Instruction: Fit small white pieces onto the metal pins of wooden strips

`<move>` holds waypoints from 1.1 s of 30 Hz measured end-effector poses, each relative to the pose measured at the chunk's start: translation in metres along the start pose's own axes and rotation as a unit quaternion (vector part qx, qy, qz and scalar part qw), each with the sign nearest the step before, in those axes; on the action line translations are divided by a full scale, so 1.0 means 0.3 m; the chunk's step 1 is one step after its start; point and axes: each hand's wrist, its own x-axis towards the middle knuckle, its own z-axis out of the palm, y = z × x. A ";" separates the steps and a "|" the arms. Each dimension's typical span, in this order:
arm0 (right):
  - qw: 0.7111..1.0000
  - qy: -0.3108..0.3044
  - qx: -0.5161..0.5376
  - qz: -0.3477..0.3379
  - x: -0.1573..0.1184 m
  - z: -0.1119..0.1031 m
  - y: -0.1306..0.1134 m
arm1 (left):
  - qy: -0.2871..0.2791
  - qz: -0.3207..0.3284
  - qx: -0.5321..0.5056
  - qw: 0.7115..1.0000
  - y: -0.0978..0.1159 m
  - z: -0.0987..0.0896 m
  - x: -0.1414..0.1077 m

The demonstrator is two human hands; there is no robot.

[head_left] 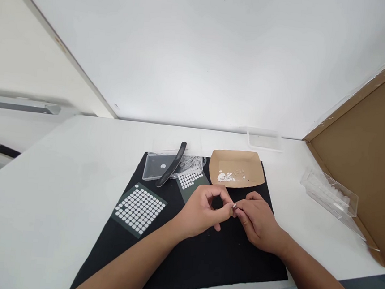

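Over the black mat (pixel 189 261), my left hand (pixel 203 210) and my right hand (pixel 260 220) meet at the fingertips. Thumb and forefinger of my left hand are pinched together at a tiny shiny piece (pixel 234 206), too small to name. My right hand's fingers are also closed at that piece, and what else they may hold is hidden. Just beyond the hands sits a brown paper tray (pixel 238 160) with small white bits (pixel 226 176) in it. Left of my left hand lies a dark green sheet (pixel 127 222) covered in rows of white oval stickers (pixel 141 209).
A second sticker sheet (pixel 188 192) lies partly behind my left hand. A curved black nail file (pixel 172 164) rests across an open clear plastic box (pixel 150 170). A shallow clear container (pixel 264 142) stands by the wall, and a clear box (pixel 332 195) near the cardboard panel (pixel 364 146) at right.
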 end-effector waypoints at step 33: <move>0.982 0.038 -0.177 -0.053 0.016 0.000 0.002 | 0.072 0.167 0.222 0.958 -0.004 0.004 0.003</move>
